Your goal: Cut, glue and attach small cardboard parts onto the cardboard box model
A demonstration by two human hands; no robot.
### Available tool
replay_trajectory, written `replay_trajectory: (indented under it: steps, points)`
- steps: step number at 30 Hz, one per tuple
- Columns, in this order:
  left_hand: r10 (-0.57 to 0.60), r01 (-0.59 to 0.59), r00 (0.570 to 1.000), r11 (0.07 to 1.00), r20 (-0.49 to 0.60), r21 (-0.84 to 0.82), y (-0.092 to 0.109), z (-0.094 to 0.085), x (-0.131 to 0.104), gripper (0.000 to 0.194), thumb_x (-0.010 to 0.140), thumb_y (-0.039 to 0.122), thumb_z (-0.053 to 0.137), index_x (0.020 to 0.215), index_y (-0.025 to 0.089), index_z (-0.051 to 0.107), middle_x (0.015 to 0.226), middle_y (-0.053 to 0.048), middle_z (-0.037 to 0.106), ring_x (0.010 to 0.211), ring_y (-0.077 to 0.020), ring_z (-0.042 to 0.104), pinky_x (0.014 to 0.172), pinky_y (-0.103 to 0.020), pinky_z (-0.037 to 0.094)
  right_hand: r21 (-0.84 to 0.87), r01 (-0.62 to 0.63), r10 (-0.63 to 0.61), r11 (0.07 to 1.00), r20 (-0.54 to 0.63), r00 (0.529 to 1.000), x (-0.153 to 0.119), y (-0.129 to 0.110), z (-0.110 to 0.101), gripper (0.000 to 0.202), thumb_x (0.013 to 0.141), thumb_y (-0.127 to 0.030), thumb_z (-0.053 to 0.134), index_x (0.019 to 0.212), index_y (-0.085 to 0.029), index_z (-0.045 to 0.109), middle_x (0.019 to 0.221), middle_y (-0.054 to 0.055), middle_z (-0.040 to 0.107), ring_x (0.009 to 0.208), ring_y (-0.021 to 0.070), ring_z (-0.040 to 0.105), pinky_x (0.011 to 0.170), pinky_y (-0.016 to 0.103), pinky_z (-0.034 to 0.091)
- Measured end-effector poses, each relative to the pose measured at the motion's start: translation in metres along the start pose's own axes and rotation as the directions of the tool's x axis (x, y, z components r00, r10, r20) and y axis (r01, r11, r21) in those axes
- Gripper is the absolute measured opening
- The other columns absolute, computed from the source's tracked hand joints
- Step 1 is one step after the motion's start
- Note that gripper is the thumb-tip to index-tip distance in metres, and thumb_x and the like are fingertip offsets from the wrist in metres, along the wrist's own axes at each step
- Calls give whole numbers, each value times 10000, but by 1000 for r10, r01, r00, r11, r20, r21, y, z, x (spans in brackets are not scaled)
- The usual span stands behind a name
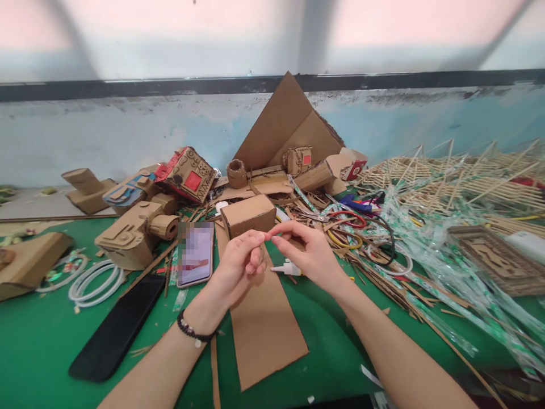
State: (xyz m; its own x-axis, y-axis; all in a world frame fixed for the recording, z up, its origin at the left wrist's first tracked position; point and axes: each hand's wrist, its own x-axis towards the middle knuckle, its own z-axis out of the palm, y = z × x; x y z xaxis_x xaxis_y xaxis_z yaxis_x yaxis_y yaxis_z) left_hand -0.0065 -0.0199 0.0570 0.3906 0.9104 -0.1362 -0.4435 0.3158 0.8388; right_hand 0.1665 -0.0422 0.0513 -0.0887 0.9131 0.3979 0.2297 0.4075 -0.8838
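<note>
My left hand (244, 262), with a dark beaded bracelet at the wrist, is raised over a flat cardboard strip (266, 335), its fingers curled and thumb pressed in. My right hand (304, 250) meets it at the fingertips, thumb and forefinger brought close. Whatever lies between the fingers, if anything, is too small to make out. Just behind the hands stands a cardboard box (249, 215). A white glue bottle (287, 267) lies beneath my right hand, its nozzle pointing left.
Left of the hands are a phone (196, 254), a black slab (117, 326), coiled white tubing (96, 283) and a cardboard camera model (131, 236). Scissors (321, 217), cardboard scraps and plastic wrappers (426, 255) cover the right side. A large cardboard sheet (281, 119) leans against the wall.
</note>
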Motion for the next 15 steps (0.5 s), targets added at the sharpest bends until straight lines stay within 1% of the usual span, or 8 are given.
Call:
replay_trajectory:
  steps: [5,8,10,11,13,15]
  points:
    - [37,-38,999,997,29,66,-4,-6,1,216,823,321,831,794,137,721,420,83,492,366,-33,324,456,-173,362,-7,8,-8,1000,3,1000,0,-1,-1,125,961,-292,665,1005,-206,744,815,1,698,708,137,603,655,258,457]
    - [65,-67,998,988,20,141,-6,-8,1,231,834,348,827,802,148,716,428,63,537,369,-45,373,447,-175,341,-4,-8,8,1000,11,1000,0,-1,-1,103,950,-261,656,992,-202,729,781,-12,678,691,130,600,638,248,451]
    - [93,-92,996,975,7,202,-6,-8,1,249,832,367,830,793,155,703,437,47,572,366,-54,392,437,-178,335,-35,-2,2,999,9,1000,0,1,-1,95,945,-244,645,987,-203,721,763,-17,666,680,130,600,631,247,452]
    - [105,-103,995,968,3,228,-6,-8,1,256,830,372,830,786,158,697,443,39,587,366,-58,401,436,-179,340,-74,19,-19,997,-1,1000,0,3,-1,94,944,-237,640,982,-204,719,760,-15,662,679,132,601,633,249,456]
    - [107,-104,994,959,1,264,-6,-8,2,270,823,382,831,770,160,687,453,25,610,368,-63,417,440,-180,356,-200,96,-103,975,-28,994,0,7,-1,95,944,-225,625,962,-205,717,770,0,661,693,144,609,650,263,469]
    - [75,-72,997,956,1,285,-6,-8,3,285,809,389,836,752,155,684,460,13,619,371,-63,424,439,-177,351,-359,200,-228,912,-37,973,1,12,1,107,945,-204,606,928,-206,712,780,23,670,722,164,619,668,280,478]
